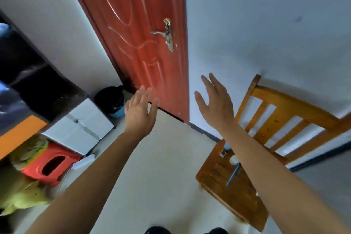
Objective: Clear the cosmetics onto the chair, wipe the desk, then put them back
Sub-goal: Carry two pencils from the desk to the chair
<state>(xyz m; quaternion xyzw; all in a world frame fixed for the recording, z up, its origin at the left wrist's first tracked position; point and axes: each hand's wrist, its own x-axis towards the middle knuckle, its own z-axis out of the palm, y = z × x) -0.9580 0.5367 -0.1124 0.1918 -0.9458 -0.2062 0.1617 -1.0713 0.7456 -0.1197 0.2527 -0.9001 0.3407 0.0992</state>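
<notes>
Both the left hand (pixel 140 109) and the right hand (pixel 214 103) hung empty with fingers spread, while four small cosmetics (pixel 228 157), namely a round white jar (pixel 234 160), a thin blue stick (pixel 232 175), a square dark piece (pixel 223 154) and a pale-blue cap (pixel 227 146), lay on the slatted wooden chair (pixel 284 118), partly hidden by the right forearm.

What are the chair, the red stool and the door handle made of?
The chair looks like varnished wood: orange-brown, glossy, with grain lines. The red stool looks like moulded plastic: smooth, one even colour, with a cut-out hole. The door handle seems to be gold-coloured metal, since it glints.
</notes>
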